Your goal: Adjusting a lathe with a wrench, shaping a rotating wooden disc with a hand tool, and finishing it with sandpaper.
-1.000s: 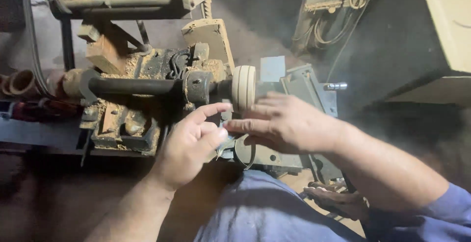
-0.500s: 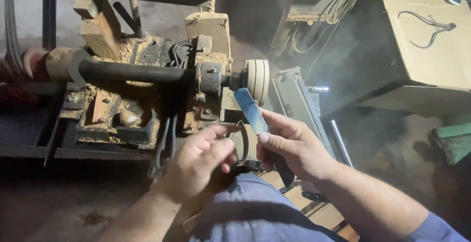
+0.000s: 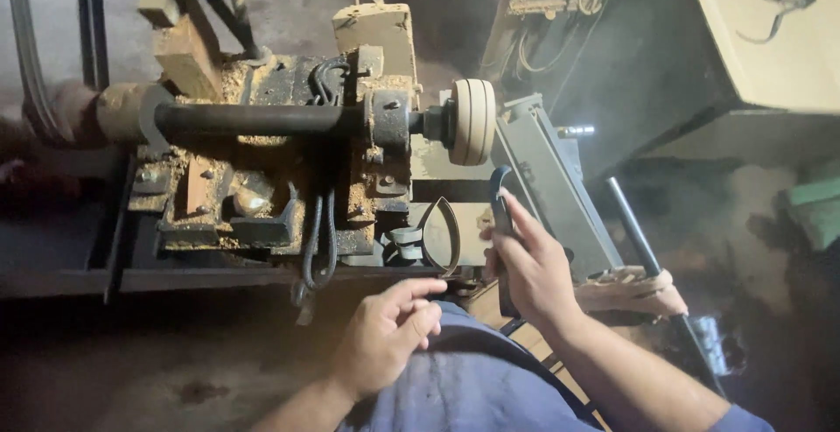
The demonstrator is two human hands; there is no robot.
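Observation:
My right hand (image 3: 530, 267) grips a long dark blade-like tool (image 3: 501, 213) upright, its curved tip just below the pale grinding wheel (image 3: 472, 121). The wheel sits on the end of a dark horizontal shaft (image 3: 254, 119) of a dusty bench machine (image 3: 289, 169). My left hand (image 3: 387, 331) rests lower, over my blue-clad knee (image 3: 472, 379), fingers loosely curled and its index finger pointing right toward the tool; it holds nothing that I can see. A dark teardrop-shaped loop (image 3: 442, 235) stands between the two hands, in front of the machine.
A grey angled metal rest (image 3: 551, 178) lies right of the wheel. A beige cabinet (image 3: 770, 29) with tongs on top fills the upper right. A dark rod (image 3: 652, 266) slants past a foot (image 3: 630, 292) at right. Sawdust and cables cover the machine base.
My left hand has let go of the tool and dropped toward my knee. My right hand keeps the tool, now held more upright under the wheel. The view has shifted slightly.

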